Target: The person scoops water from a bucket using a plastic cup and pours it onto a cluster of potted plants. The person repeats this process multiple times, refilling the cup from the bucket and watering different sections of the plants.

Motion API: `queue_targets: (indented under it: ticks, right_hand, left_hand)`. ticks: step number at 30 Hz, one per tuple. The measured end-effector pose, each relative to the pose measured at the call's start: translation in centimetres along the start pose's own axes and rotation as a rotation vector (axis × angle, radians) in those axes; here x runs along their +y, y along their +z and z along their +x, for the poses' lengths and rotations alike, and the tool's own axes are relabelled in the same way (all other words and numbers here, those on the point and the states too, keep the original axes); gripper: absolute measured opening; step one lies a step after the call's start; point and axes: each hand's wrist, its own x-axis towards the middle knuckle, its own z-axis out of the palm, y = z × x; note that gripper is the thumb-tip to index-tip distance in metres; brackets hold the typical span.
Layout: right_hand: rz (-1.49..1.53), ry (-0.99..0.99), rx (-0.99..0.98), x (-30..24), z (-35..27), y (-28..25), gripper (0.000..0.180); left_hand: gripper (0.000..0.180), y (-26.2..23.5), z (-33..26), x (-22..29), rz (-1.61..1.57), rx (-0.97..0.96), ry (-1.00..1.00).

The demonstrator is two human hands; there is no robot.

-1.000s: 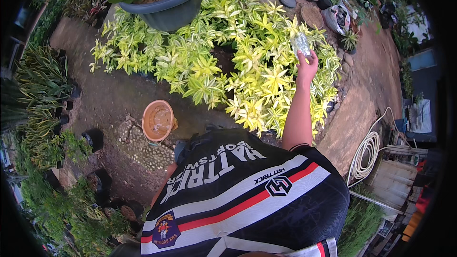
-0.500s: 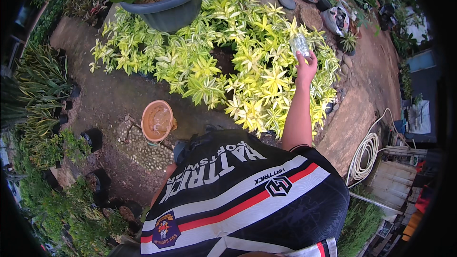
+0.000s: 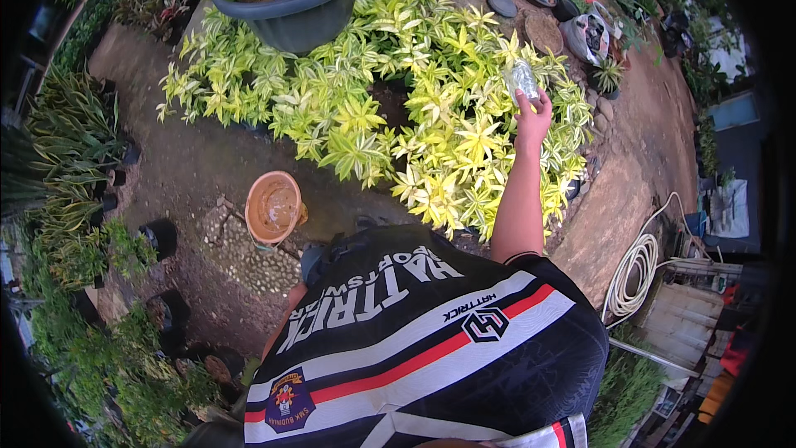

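At the end of my outstretched right arm, my right hand (image 3: 535, 114) pinches a small, clear, shiny plastic thing (image 3: 522, 80) between thumb and fingers. It looks crumpled, and its exact kind does not show. Both are over the right part of a dense bed of yellow-green variegated plants (image 3: 448, 141). My left hand does not show. A strip of bare skin (image 3: 296, 294) appears at the left edge of my black shirt, and I cannot tell if it is arm or leg. Ahead of it, an orange bucket (image 3: 274, 206) stands upright on pebbly ground, with dirt marks inside.
A large grey pot (image 3: 303, 23) with a broad-leaved plant rises at the far left of the bed. Black pots (image 3: 160, 238) and spiky plants line the left. On the right lie a coiled pale hose (image 3: 634, 282) and stones. A white sack (image 3: 585, 38) stands at the far right.
The view has shifted very slightly. My right hand stays over the plants with the clear plastic thing in its fingers.
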Motion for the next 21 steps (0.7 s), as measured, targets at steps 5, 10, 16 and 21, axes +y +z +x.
queue_targets:
  ticks: [5,10,16,21]
  right_hand:
    - [-0.006,0.002,-0.007,-0.4,-0.3,0.0,0.060]
    - [-0.022,-0.003,-0.003,0.5,0.4,-0.9,0.060]
    - [-0.078,0.019,-0.018,0.7,0.5,-1.1,0.061]
    - [-0.100,0.003,-0.040,1.1,0.9,-0.8,0.061]
  left_hand:
    - [0.033,1.0,0.5,-0.5,0.027,0.005,0.045]
    - [0.033,0.1,0.8,0.0,0.056,-0.063,0.045]
    - [0.034,0.7,0.1,0.6,-0.119,0.007,-0.120]
    - [0.033,1.7,0.0,0.4,-0.088,0.014,-0.055]
